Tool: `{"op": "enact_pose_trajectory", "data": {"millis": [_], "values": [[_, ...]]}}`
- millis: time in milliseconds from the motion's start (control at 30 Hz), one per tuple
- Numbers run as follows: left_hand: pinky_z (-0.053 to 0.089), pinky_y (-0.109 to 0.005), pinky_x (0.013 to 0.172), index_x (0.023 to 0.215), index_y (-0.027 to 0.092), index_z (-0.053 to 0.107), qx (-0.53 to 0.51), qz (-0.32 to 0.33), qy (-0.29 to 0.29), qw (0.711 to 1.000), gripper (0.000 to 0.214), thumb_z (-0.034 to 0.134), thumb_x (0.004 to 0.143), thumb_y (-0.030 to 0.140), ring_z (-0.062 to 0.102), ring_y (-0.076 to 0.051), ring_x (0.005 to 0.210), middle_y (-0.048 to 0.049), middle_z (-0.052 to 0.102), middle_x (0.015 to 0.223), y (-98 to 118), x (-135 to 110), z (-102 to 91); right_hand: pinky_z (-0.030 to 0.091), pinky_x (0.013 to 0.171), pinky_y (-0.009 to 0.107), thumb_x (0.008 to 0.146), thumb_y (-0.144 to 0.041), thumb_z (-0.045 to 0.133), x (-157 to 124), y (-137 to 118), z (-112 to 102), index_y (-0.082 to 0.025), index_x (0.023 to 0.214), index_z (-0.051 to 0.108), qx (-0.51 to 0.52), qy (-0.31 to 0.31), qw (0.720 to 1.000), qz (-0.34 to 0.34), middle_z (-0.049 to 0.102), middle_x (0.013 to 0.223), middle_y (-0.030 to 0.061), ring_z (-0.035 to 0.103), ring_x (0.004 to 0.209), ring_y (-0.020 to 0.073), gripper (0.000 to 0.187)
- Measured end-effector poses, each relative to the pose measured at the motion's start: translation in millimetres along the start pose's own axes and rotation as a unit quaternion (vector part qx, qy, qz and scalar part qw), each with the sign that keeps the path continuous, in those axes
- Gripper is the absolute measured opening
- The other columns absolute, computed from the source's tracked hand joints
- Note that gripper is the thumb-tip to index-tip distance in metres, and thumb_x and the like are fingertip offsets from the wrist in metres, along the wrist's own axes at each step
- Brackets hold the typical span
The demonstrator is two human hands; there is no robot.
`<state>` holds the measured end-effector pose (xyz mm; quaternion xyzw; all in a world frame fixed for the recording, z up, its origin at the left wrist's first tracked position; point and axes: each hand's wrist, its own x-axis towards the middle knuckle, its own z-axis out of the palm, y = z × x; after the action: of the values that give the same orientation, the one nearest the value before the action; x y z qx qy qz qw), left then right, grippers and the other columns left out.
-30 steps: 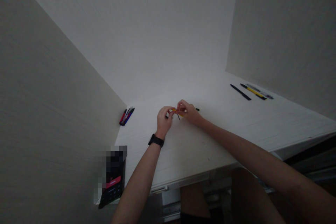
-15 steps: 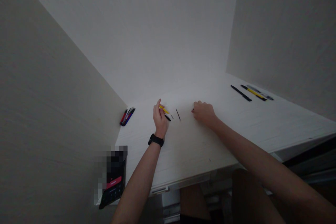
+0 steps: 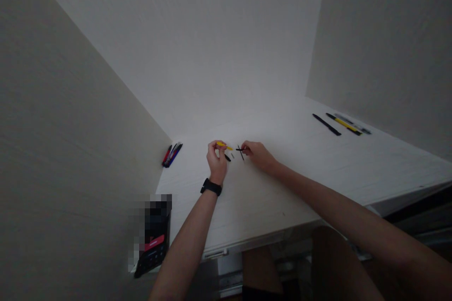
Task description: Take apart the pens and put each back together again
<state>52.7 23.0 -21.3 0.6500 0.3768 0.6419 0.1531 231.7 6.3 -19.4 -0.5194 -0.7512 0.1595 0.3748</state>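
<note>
My left hand (image 3: 216, 159), with a black watch on its wrist, is closed around a yellow pen barrel (image 3: 223, 145) held just above the white desk (image 3: 282, 174). My right hand (image 3: 257, 153) pinches a small dark pen part (image 3: 240, 149) at its fingertips. A thin black refill (image 3: 241, 154) lies on the desk between the two hands, crossed by that part. A small black piece (image 3: 227, 157) and a tiny pale piece (image 3: 232, 155) rest on the desk beside my left hand.
Several red, blue and black pens (image 3: 171, 154) lie bunched at the desk's back left corner. A black pen (image 3: 326, 124), a yellow pen (image 3: 343, 123) and a grey pen (image 3: 353, 123) lie at the far right. A dark device (image 3: 152, 240) leans at the desk's left front edge.
My hands had moved apart half a second ago; now my right hand has come back left, holding a small dark part near the refill. My left hand still holds the yellow barrel.
</note>
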Motion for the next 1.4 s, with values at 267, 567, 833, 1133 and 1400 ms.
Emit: {"op": "enact_pose_trajectory", "data": {"millis": [267, 567, 833, 1133, 1400], "values": [[0.050, -0.035, 0.084, 0.100, 0.021, 0.046, -0.007, -0.006, -0.025, 1.000, 0.022, 0.052, 0.097, 0.042, 0.068, -0.018, 0.083, -0.0056, 0.072, 0.085, 9, -3, -2.7, 0.041, 0.064, 0.023, 0.081, -0.010, 0.060, 0, -2, 3, -0.016, 0.082, 0.075, 0.102, 0.009, 0.995, -0.006, 0.069, 0.067, 0.0015, 0.058, 0.064, 0.0123, 0.016], [0.049, -0.035, 0.084, 0.101, 0.022, 0.045, -0.019, -0.014, -0.047, 0.999, 0.022, 0.054, 0.096, 0.041, 0.068, -0.018, 0.081, -0.0057, 0.075, 0.083, 10, -3, -0.6, 0.044, 0.059, 0.023, 0.081, -0.019, 0.059, -1, -6, 4, -0.016, 0.084, 0.075, 0.197, -0.034, 0.980, 0.013, 0.070, 0.068, 0.0016, 0.057, 0.056, 0.0108, 0.016], [0.050, -0.031, 0.076, 0.099, 0.021, 0.050, 0.011, -0.028, -0.074, 0.997, 0.026, 0.056, 0.094, 0.045, 0.068, -0.017, 0.080, -0.0043, 0.072, 0.084, 4, -2, -0.7, 0.045, 0.053, 0.023, 0.079, -0.030, 0.064, -1, -5, 10, -0.014, 0.097, 0.071, 0.300, -0.037, 0.953, 0.026, 0.072, 0.073, 0.0040, 0.059, 0.056, 0.0118, 0.025], [0.041, -0.038, 0.081, 0.093, 0.021, 0.061, 0.197, 0.068, -0.152, 0.966, 0.030, 0.045, 0.099, 0.046, 0.059, -0.022, 0.085, -0.0071, 0.067, 0.087, 4, -2, 3.2, 0.044, 0.061, 0.024, 0.085, -0.033, 0.056, 7, 9, 0, -0.018, 0.084, 0.063, 0.213, 0.112, 0.970, 0.037, 0.063, 0.064, 0.0000, 0.057, 0.059, 0.0125, 0.017], [0.039, -0.043, 0.084, 0.081, 0.022, 0.067, 0.272, 0.157, -0.284, 0.906, 0.019, 0.062, 0.091, 0.037, 0.057, -0.025, 0.087, -0.0090, 0.067, 0.085, 5, -13, 14.6, 0.042, 0.060, 0.026, 0.084, -0.037, 0.053, 18, 39, -10, -0.018, 0.086, 0.060, 0.194, 0.258, 0.938, 0.128, 0.060, 0.065, 0.0006, 0.055, 0.059, 0.0142, 0.020]]}}
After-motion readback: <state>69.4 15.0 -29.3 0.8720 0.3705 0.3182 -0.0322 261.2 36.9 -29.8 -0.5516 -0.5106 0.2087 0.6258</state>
